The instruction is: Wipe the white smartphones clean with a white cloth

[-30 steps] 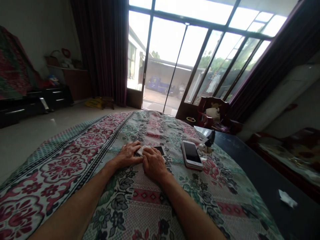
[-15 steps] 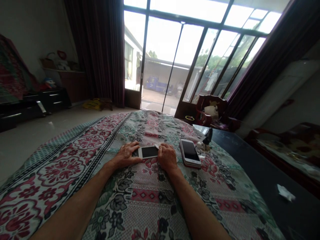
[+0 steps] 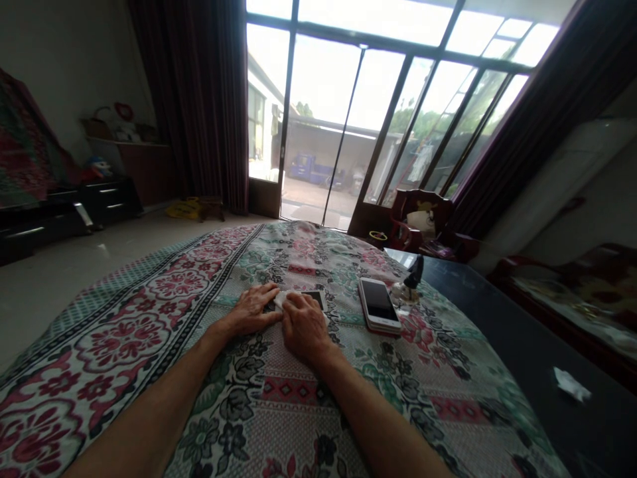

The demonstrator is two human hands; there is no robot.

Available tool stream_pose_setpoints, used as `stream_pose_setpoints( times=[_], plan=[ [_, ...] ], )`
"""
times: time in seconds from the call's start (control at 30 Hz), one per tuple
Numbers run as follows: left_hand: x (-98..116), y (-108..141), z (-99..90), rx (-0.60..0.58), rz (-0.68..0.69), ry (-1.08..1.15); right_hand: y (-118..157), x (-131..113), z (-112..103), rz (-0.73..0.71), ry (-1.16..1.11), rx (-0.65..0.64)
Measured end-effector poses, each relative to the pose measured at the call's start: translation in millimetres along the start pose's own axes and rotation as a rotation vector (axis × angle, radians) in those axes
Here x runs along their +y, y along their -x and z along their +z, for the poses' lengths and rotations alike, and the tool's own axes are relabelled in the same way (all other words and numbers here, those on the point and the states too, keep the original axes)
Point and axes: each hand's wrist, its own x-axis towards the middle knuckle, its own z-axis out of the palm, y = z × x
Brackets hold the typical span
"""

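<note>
A white smartphone (image 3: 316, 299) with a dark screen lies flat on the flowered cloth, its right end showing. My left hand (image 3: 252, 310) grips its left end, thumb on the near edge and fingers at the far edge. My right hand (image 3: 304, 325) is closed over the phone's left and middle part, pressing a white tissue (image 3: 280, 300) on the screen. Most of the tissue is hidden under the fingers. To the right, another white smartphone (image 3: 378, 302) rests on top of a second flat item with a reddish edge.
The patterned cloth (image 3: 298, 392) covers the surface before me. A small dark-topped object (image 3: 412, 277) stands beyond the right phone. A crumpled white tissue (image 3: 571, 385) lies on the dark tabletop (image 3: 517, 332) at right. A wooden chair (image 3: 423, 219) stands by the glass doors.
My right hand has slid left along the phone with the tissue, from its right end towards my left hand. The phone's right end is now uncovered. The left hand has stayed nearly still.
</note>
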Motion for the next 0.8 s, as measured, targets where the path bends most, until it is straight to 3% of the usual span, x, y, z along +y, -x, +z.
stream_pose_setpoints(
  times=[0.43, 0.7, 0.8],
  plan=[
    [8.9, 0.9, -9.5, -0.039, -0.01, -0.017, -1.8, 5.1, 4.0, 0.011, -0.075, 0.059],
    [5.7, 0.3, -7.9, -0.032, 0.002, -0.006, -2.4, 15.4, 3.8, 0.142, -0.01, 0.128],
    [4.7, 0.1, -7.5, -0.043, -0.002, -0.012, -0.5, 16.5, 2.8, 0.126, -0.005, 0.129]
  ],
)
